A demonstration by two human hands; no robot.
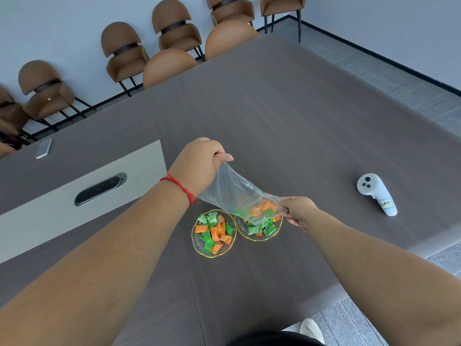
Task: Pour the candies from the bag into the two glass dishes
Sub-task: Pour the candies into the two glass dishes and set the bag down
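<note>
A clear plastic bag [234,191] hangs tilted over the table, with orange and green candies gathered at its low end. My left hand [199,163] pinches the raised end of the bag. My right hand [298,211] grips the low end, just above the right glass dish [278,233]. That dish holds several green and orange candies, partly hidden by the bag. The left glass dish [197,242], gold-rimmed, lies beside it and holds several candies too.
A white handheld controller [375,193] lies on the dark table [299,121] to the right. A phone [44,148] rests at the far left, near a black cable hatch [99,189]. Brown chairs [172,31] line the far side.
</note>
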